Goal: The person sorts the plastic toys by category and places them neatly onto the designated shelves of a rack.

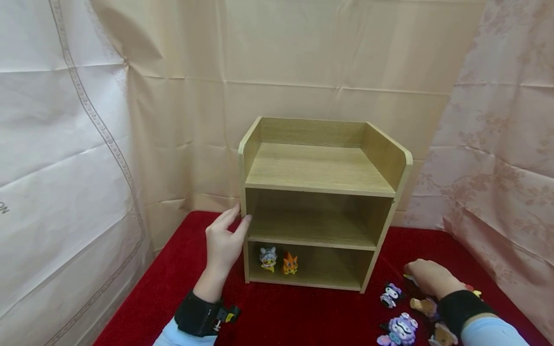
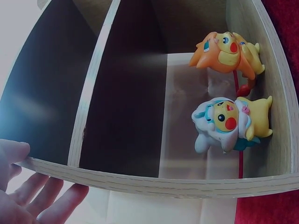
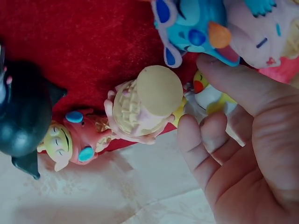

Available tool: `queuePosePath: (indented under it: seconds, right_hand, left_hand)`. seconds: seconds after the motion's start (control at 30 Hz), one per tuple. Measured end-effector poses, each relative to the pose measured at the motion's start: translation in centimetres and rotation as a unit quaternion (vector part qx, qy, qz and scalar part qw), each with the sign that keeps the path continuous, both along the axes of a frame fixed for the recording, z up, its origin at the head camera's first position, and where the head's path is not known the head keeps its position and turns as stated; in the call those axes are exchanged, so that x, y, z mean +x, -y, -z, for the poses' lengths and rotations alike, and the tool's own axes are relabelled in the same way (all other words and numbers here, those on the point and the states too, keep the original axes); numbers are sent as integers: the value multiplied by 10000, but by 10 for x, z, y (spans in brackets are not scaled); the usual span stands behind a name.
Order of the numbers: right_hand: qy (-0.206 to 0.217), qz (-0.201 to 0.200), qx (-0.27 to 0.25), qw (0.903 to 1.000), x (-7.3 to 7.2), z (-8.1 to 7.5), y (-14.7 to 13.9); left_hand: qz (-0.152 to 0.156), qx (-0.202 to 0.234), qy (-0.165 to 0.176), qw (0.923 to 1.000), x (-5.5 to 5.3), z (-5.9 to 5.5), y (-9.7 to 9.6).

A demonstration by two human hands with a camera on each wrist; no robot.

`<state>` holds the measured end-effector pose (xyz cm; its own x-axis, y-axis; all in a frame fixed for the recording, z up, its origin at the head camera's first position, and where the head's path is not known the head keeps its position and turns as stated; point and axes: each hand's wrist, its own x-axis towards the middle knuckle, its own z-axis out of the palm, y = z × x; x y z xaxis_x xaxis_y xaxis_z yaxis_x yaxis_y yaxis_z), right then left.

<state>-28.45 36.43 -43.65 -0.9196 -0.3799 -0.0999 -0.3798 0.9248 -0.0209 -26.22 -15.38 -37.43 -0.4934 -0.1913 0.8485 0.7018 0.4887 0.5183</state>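
My left hand [image 1: 222, 242] holds the left side panel of a wooden shelf unit [image 1: 320, 166], thumb at the front edge and fingers along the outer side. On its bottom shelf stand two yellow figurines side by side, a white-hooded figurine [image 1: 268, 259] and an orange-hooded figurine [image 1: 290, 263]. Right of the unit, my right hand [image 1: 430, 278] is low over the red cloth. The right wrist view shows its thumb and curled fingers about a yellow-and-white figurine [image 3: 210, 97], partly hidden by them. A blue figurine [image 3: 191, 32] lies close to the thumb.
More figurines lie at the front right: a black-and-white one [image 1: 391, 294], a purple one [image 1: 401, 329] and brown ones [image 1: 443, 335] near the right wrist. A red cloth [image 1: 298, 315] covers the table. Beige fabric [image 1: 303, 57] hangs behind the unit.
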Motion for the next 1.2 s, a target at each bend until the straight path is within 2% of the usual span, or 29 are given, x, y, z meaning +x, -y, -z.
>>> queuePosePath:
  seconds: [0.17, 0.27, 0.4, 0.57, 0.77, 1.03, 1.2]
  right_hand:
    - [-601, -296, 335, 9972, 0, 4, 2]
    - [-725, -314, 491, 9957, 0, 4, 3]
    - [-648, -211, 446, 9967, 1, 3, 4]
    - [-367, 143, 204, 9990, 1, 0, 5]
    - [-456, 34, 281, 9986, -2, 1, 0]
    - [-389, 86, 358, 9986, -3, 0, -4]
    - [-512, 160, 85, 9985, -1, -5, -6]
  left_hand:
    - [52, 36, 73, 10000, 0, 0, -1]
    - [59, 18, 92, 9999, 1, -1, -1]
    - [88, -18, 78, 9999, 2, -1, 0]
    - [78, -38, 24, 10000, 1, -1, 0]
    - [50, -9, 50, 10000, 1, -1, -1]
    - [144, -7, 57, 9999, 2, -1, -1]
    - [142, -25, 34, 9999, 3, -3, -1]
